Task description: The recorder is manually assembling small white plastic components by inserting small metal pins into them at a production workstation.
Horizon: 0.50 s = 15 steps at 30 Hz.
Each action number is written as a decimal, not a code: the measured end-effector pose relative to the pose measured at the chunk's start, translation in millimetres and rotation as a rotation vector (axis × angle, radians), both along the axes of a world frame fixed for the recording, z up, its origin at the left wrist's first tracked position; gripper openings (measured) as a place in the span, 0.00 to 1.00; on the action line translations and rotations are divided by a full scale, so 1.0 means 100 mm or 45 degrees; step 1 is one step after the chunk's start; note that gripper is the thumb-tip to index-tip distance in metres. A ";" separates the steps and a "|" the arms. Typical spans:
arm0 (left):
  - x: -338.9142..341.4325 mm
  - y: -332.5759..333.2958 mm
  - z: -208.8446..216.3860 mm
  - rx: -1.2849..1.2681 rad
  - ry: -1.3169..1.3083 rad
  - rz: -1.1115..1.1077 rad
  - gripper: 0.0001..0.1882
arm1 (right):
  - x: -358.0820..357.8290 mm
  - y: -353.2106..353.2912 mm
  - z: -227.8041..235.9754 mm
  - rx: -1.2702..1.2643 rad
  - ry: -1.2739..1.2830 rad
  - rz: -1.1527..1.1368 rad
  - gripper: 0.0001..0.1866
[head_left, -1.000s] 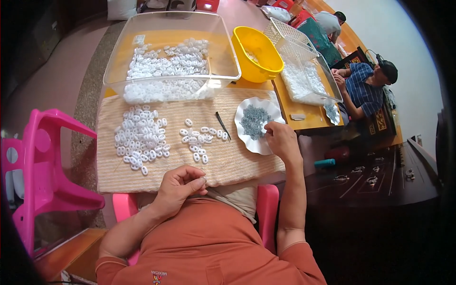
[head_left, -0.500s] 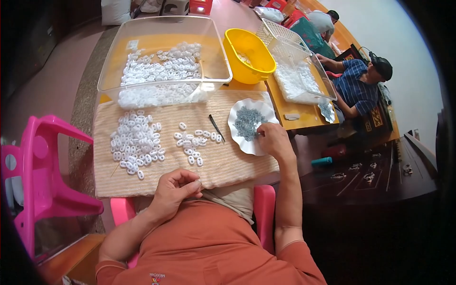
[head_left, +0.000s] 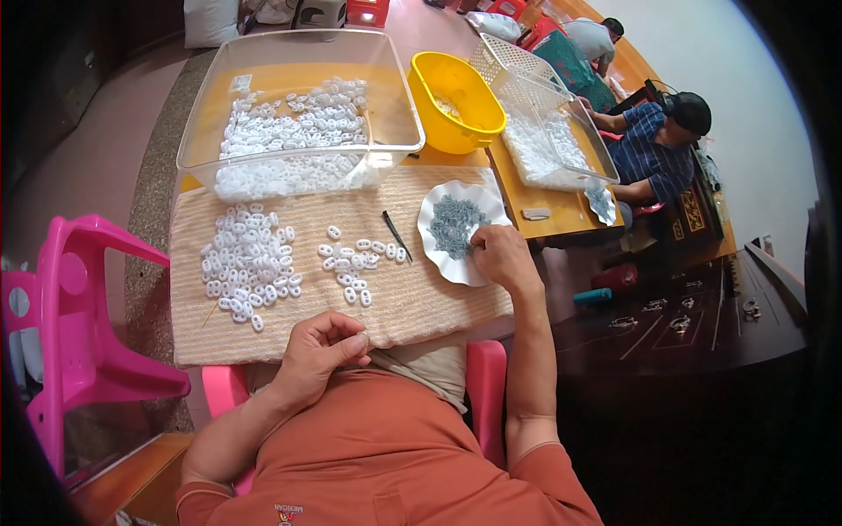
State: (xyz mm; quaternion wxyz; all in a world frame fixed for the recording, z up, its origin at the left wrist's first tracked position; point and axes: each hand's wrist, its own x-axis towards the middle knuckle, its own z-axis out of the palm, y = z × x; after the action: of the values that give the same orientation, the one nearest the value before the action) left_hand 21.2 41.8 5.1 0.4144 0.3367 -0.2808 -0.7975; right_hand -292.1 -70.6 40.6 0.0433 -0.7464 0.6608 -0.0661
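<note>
At the edge of the cloth-covered table, my left hand [head_left: 321, 354] is closed, thumb against the curled fingers; what it may hold is too small to make out. My right hand [head_left: 505, 258] dips over the right rim of a white scalloped plate [head_left: 456, 271], its fingers closed and their tips partly hidden. Small grey-blue pieces [head_left: 456, 223] are heaped on that plate. Between my hands lies a loose group of white oval two-holed plastic pieces [head_left: 351, 261], with a thin black tool [head_left: 396, 234] beside it. A bigger heap of the same white pieces [head_left: 246, 259] lies at the left.
A clear bin [head_left: 298, 158] of white pieces stands at the back, with a yellow tub [head_left: 478, 138] beside it. On the right-hand table are another clear bin [head_left: 605, 167] and a small plate [head_left: 601, 203], where a co-worker [head_left: 649, 149] sits. A pink chair [head_left: 96, 324] stands left.
The whole view has shifted slightly. My right hand stays at the plate and my left hand keeps its pose. The co-worker's head has tilted down and moved left.
</note>
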 end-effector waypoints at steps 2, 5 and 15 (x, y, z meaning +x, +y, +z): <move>0.00 0.00 0.00 0.007 -0.004 0.003 0.07 | -0.01 -0.02 -0.01 0.013 -0.017 -0.007 0.07; 0.00 -0.01 0.00 0.012 0.011 0.000 0.07 | -0.05 -0.04 0.00 0.035 -0.002 -0.016 0.07; -0.01 -0.01 0.00 0.003 -0.019 0.001 0.06 | -0.10 0.01 -0.09 -0.067 -0.119 0.029 0.10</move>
State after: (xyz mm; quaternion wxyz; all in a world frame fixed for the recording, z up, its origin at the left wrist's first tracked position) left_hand 20.3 40.8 5.4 0.4123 0.3432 -0.2827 -0.7952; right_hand -301.9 -69.3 31.7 0.0549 -0.7508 0.6476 -0.1178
